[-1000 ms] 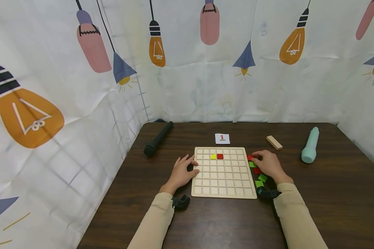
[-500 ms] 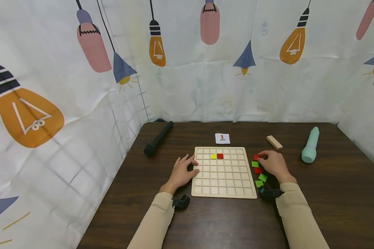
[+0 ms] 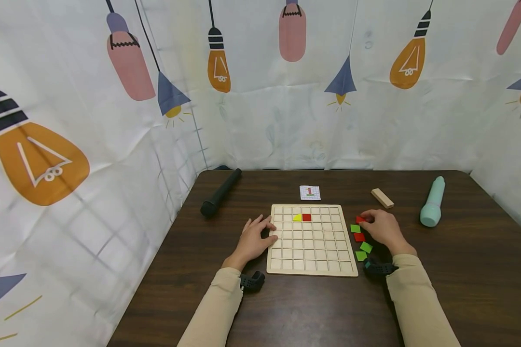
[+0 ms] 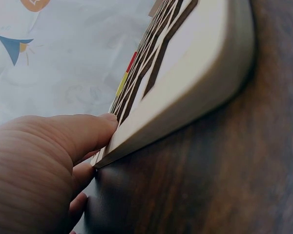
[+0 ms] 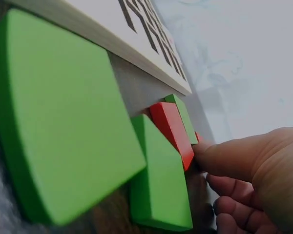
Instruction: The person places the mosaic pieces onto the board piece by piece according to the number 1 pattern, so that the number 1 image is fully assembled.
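Observation:
My left hand rests at the left edge of a pale wooden grid board. In the left wrist view its thumb touches the board's rim, with the other fingers beside and below. My right hand pinches a red block just off the board's right side; in the right wrist view the thumb mostly hides this block. Nearer me, a green block, a second red block and two more green blocks lie in a loose column. On the board sit a yellow triangle and a red square.
Behind the board lies a small card printed with a grid pattern. A plain wooden block and a mint-green bottle-shaped object lie to the right. A dark microphone-shaped object lies at the far left, near a patterned curtain.
My right hand has drawn the top red block rightward, away from the board's edge. The green block below it shifted slightly right too. My left hand has stayed put.

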{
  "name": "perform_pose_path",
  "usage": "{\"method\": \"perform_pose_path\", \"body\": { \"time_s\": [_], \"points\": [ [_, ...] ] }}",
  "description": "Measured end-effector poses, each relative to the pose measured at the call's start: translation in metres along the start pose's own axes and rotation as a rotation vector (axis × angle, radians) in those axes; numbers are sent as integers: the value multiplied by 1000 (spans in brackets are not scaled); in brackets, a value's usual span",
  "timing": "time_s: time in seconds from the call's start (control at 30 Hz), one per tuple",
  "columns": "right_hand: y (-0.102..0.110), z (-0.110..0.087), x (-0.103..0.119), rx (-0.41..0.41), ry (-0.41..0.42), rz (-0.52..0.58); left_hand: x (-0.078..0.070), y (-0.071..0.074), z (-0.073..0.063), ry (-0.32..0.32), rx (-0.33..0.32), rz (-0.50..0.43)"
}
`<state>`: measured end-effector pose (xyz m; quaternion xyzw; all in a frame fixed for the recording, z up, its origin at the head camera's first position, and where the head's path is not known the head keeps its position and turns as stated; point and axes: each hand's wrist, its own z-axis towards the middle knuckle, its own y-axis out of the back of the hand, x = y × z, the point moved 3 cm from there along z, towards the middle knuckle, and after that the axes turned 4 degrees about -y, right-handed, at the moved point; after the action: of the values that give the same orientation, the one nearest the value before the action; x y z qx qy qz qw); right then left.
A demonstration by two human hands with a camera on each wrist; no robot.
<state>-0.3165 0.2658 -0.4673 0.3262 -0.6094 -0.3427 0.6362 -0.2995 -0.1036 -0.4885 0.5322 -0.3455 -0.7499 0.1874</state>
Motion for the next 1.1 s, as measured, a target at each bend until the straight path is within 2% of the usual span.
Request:
{"method": "perform_pose_path", "body": {
  "time_s": [0.43, 0.57, 0.73, 0.9, 1.1],
  "points": [
    [-1, 1, 2, -74, -11, 35, 1, 0, 0, 1, 3, 3],
    [-4, 2, 6, -91, 30, 61, 2, 1, 0, 8, 6, 3],
    [-12, 4, 16, -73, 98, 95, 2, 0, -1, 4, 5, 0],
    [-20, 4, 27, -51, 138, 83, 3, 0, 0, 11, 3, 8],
    [-22, 3, 42, -67, 163, 65, 2, 0, 0, -3, 4, 9]
  ]
}}
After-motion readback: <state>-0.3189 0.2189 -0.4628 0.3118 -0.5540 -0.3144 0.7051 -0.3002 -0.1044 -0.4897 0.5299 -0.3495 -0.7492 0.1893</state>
